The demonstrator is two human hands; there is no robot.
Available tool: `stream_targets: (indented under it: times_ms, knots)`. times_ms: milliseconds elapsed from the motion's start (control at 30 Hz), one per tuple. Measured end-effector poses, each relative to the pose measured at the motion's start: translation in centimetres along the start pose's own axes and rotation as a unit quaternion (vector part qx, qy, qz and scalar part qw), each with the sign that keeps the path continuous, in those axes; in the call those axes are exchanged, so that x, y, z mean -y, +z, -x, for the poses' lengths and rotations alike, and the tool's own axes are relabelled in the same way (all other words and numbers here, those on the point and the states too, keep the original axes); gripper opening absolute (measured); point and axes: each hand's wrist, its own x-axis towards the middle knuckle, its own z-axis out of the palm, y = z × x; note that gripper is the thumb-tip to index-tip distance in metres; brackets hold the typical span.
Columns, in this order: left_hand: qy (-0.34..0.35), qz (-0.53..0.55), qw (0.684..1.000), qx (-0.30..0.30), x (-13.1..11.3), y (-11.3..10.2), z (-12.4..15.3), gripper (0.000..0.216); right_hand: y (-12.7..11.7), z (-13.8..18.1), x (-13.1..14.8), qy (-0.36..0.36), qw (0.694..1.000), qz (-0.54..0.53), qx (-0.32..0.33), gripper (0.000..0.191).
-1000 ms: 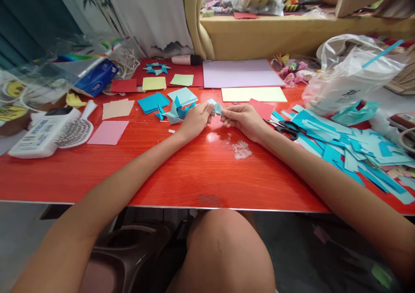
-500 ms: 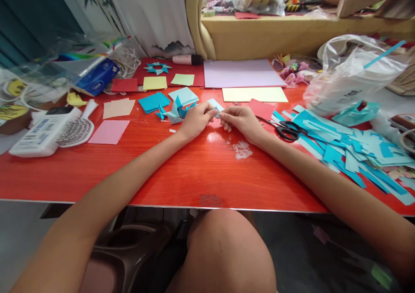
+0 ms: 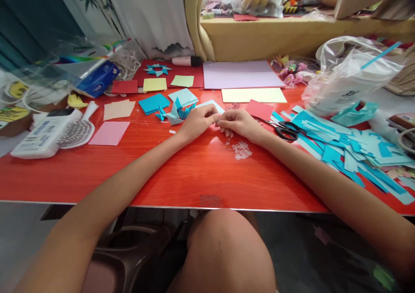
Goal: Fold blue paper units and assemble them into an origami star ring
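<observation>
A light blue paper piece [image 3: 217, 106] shows just beyond the fingertips, with its near part covered by my hands. My left hand [image 3: 201, 120] is closed in a pinch at the paper's near edge. My right hand [image 3: 239, 124] pinches there too, its fingers curled and its tips touching those of the left. Left of my left hand lie folded blue origami pieces [image 3: 177, 112]. Behind them are a light blue paper stack [image 3: 183, 97] and a darker blue stack [image 3: 154, 104]. To the right of my right hand, a red paper square [image 3: 259, 110] lies beside black-handled scissors [image 3: 287, 131].
Blue paper strips [image 3: 359, 148] spread over the right side of the red table [image 3: 181, 176]. Clear scraps [image 3: 241, 150] lie below my right hand. A hairbrush [image 3: 76, 130] and a pink paper square [image 3: 109, 133] are at left. A plastic bag [image 3: 350, 78] stands at back right.
My fingertips have come together, and the gap between my hands has closed. More of the light blue paper now shows beyond my left hand, flatter and wider than before.
</observation>
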Motion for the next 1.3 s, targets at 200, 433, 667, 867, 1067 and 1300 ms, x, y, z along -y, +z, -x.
stream_targets:
  times_ms: [200, 433, 667, 867, 1067, 1300]
  knots:
    - [-0.034, 0.063, 0.997, 0.039, 0.4, -0.2, 0.1, 0.027, 0.0, 0.5, 0.6, -0.035, 0.995, 0.091, 0.024, 0.024]
    - [-0.085, 0.111, 0.990, 0.012, 0.6, 0.2, -0.1, 0.021, -0.2, 0.1, 0.1, -0.013, 1.000, -0.025, -0.008, 0.022]
    - [-0.037, 0.080, 0.996, -0.030, 0.5, 0.1, 0.0, 0.024, 0.0, 0.2, 0.2, -0.024, 0.997, -0.007, -0.069, 0.020]
    - [-0.051, 0.104, 0.993, 0.020, 0.4, 0.4, 0.0, 0.013, -0.3, -0.2, -0.7, -0.031, 0.991, -0.020, -0.132, 0.028]
    - [-0.033, 0.021, 0.998, 0.048, -0.6, 0.3, 0.3, 0.033, -0.2, -0.8, -1.6, -0.013, 0.985, -0.047, -0.162, 0.029]
    - [0.015, -0.020, 0.998, 0.059, -1.1, 0.5, 0.6, 0.045, -0.1, -0.7, -1.1, -0.015, 0.982, -0.089, -0.168, 0.031]
